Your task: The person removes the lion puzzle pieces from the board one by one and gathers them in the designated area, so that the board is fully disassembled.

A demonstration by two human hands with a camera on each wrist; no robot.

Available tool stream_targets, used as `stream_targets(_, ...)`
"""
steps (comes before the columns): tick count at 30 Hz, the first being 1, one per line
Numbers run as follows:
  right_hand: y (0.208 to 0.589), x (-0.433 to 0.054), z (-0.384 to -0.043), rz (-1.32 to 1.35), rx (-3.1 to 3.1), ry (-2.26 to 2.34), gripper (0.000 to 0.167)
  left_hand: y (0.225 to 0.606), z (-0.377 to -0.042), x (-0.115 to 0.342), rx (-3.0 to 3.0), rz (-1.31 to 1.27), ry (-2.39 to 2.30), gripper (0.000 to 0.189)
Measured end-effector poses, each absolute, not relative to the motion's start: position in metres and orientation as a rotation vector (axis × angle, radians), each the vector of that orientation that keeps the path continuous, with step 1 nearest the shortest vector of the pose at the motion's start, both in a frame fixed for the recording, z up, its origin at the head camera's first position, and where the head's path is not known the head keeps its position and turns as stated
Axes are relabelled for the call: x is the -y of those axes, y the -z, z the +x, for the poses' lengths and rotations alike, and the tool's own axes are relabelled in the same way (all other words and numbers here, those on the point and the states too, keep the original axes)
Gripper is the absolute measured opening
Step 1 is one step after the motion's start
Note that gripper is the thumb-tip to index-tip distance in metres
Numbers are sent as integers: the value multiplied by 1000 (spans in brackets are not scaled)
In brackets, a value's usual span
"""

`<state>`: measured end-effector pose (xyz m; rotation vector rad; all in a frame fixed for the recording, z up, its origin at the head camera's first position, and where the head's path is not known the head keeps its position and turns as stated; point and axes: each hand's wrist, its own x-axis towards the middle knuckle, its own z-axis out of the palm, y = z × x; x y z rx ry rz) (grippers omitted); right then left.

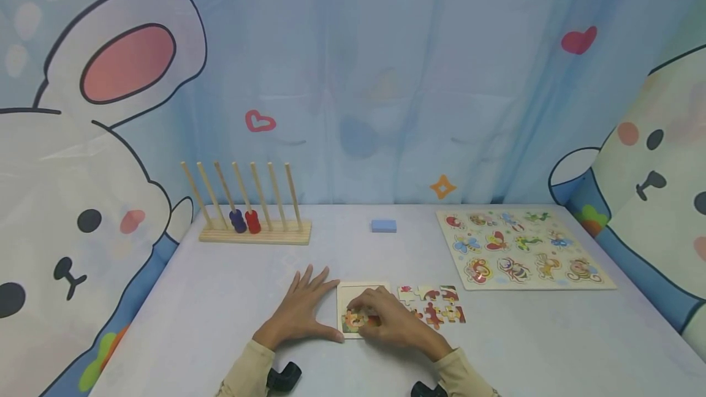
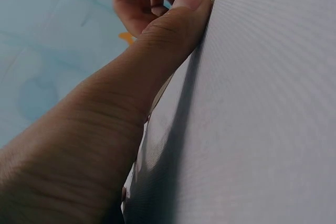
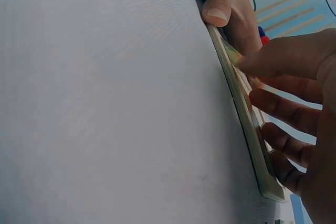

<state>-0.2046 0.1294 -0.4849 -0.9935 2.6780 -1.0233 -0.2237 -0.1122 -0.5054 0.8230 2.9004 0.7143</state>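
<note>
In the head view, a small wooden puzzle tray lies flat on the table, with coloured puzzle pieces in its lower part. My left hand is at its left side, fingers spread, with the thumb against the near left corner. The left wrist view shows that thumb at the tray's edge. Bent over the tray, my right hand pinches at a puzzle piece with thumb and index finger, covering much of it. Its other fingers curl down at the tray in the right wrist view.
Several loose puzzle pieces lie right of the tray. A large animal-picture board is at the far right, a blue block at the back. A wooden peg stand with blue and red beads stands back left, before the printed curtain.
</note>
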Motion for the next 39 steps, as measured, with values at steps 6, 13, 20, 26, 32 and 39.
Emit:
stream_targets(6, 485, -127, -204, -978, -2667, 1029, 43, 505, -223, 112, -2898, 816, -719, 108)
stream_targets(13, 485, -124, -202, -957, -2708, 993, 43, 504, -222, 112, -2892, 799, -722, 109)
stream_targets(20, 483, -123, -201, -973, -2735, 963, 43, 503, -221, 111, -2887, 794, -718, 109)
stream_targets(26, 484, -124, -203, -1015, -2740, 950, 40, 502, -221, 111, -2887, 788, -703, 109)
stream_targets(32, 483, -130, -205, -1034, -2691, 1051, 39, 502, -221, 111, -2886, 788, -706, 109)
stream_targets(39, 480, -142, -205, -1013, -2602, 1185, 41, 503, -221, 111, -2882, 791, -730, 109)
